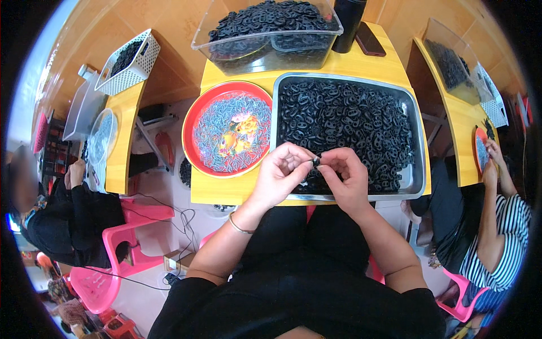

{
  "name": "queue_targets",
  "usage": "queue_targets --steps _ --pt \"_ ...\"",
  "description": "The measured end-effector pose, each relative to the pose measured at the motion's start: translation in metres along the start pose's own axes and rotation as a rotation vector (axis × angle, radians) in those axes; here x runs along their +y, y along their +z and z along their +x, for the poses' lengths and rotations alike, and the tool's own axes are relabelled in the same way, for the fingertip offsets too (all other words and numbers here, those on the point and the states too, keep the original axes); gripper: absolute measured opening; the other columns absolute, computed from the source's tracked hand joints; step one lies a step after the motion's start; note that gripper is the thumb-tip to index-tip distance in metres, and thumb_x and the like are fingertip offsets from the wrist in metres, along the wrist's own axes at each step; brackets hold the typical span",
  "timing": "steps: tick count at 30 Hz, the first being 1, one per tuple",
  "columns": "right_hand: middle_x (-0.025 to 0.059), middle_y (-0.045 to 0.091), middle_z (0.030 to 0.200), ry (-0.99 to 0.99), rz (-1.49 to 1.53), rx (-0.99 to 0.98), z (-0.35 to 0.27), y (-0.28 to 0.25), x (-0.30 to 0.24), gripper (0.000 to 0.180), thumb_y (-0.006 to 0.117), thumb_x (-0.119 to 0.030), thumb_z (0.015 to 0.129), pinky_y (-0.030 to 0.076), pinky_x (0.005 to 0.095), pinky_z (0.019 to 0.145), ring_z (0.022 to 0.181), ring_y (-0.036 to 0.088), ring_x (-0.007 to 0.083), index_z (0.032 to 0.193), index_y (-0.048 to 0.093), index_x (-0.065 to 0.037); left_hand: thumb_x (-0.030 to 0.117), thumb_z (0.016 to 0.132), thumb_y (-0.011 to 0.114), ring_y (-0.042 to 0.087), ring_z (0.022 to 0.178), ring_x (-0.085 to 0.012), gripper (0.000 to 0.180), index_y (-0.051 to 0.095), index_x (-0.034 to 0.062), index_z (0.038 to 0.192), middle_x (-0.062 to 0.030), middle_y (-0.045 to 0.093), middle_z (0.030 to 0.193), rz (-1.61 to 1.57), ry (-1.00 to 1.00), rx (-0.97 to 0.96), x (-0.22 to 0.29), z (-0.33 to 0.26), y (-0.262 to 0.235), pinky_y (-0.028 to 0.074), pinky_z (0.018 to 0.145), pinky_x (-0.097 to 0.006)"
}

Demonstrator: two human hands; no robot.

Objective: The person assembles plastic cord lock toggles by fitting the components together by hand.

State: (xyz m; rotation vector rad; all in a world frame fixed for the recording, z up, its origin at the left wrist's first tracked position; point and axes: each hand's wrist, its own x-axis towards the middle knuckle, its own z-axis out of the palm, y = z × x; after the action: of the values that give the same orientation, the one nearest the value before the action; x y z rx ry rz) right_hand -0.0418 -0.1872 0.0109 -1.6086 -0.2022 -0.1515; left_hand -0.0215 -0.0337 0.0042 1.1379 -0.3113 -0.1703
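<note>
Over the near left part of a metal tray (418,141), both my hands meet fingertip to fingertip. A small black piece (316,162) is pinched between them, mostly covered by the fingers. My left hand (284,172) has thumb and forefinger closed on one side of it, and my right hand (347,176) pinches the other side. Many loose black plastic pieces with holes (350,124) fill the tray. To its left, a red round plate (189,133) with a floral print holds a scatter of small silvery-blue slender metal parts (217,121).
A clear plastic bin (271,53) heaped with black pieces stands behind the tray, beside a black cylinder (348,25) and a dark phone (370,39). People work at yellow tables on the left (121,135) and right (457,135). Cables (183,220) trail over the floor near a pink chair (116,254).
</note>
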Motion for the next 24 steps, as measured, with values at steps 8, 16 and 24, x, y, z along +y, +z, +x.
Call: queue_targets --steps 8,16,24 --pt "0.0062 0.056 0.086 -0.134 -0.135 -0.017 0.003 -0.003 -0.004 0.022 0.06 0.002 0.076 0.045 0.0209 0.06 0.073 0.056 0.0107 0.097 0.061 -0.004 -0.003 0.084 0.052 0.057 0.076 -0.0074 0.009 0.052 0.0002 0.092 -0.0034 0.059 0.085 0.014 -0.135 -0.03 0.008 -0.001 -0.005 0.047 0.068 -0.02" --pt "0.0065 0.052 0.09 -0.054 -0.062 -0.065 0.001 -0.004 -0.003 0.01 0.055 0.007 0.079 0.043 0.0186 0.067 0.076 0.053 0.0085 0.087 0.056 0.001 -0.003 0.084 0.053 0.057 0.078 -0.0072 0.01 0.053 -0.0002 0.093 -0.0031 0.059 0.085 0.01 -0.12 -0.039 0.006 -0.002 -0.003 0.048 0.071 -0.021" --pt "0.0068 0.057 0.076 -0.024 -0.153 0.012 0.002 -0.002 -0.005 0.006 0.061 -0.003 0.077 0.047 0.0227 0.06 0.065 0.058 0.0117 0.08 0.057 0.0 -0.004 0.082 0.055 0.057 0.073 -0.0065 0.009 0.055 -0.0005 0.09 -0.0026 0.057 0.084 0.097 -0.073 0.055 0.003 -0.007 0.007 0.047 0.065 -0.019"
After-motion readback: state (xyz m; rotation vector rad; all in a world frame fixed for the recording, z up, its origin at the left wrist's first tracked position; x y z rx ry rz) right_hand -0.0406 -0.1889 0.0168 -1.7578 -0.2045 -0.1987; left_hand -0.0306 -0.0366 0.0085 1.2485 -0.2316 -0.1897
